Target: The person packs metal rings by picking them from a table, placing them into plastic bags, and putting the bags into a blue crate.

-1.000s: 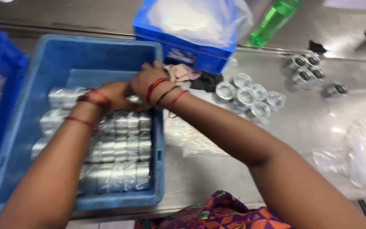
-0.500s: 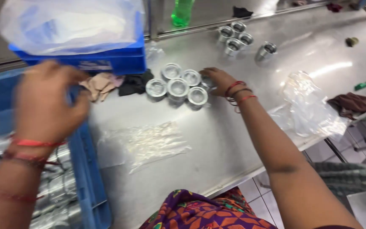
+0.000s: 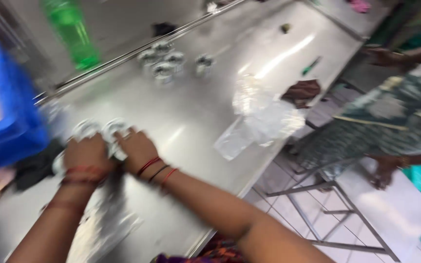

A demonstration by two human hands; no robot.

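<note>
On the steel table (image 3: 196,112) both hands — left hand (image 3: 87,155), right hand (image 3: 137,150) — clamp together around a cluster of metal rings (image 3: 98,131) near the blue crate (image 3: 10,122); rigid, probably slick and weighty — best gripped by the outer sides.

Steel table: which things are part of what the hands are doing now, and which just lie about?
In hand:
left hand
right hand
round metal parts gathered between them

Lying about:
second cluster of metal parts
green bottle
blue crate
clear plastic bag
dark cloth

1 head view — tilted, looking down close over the steel table (image 3: 196,122).
</note>
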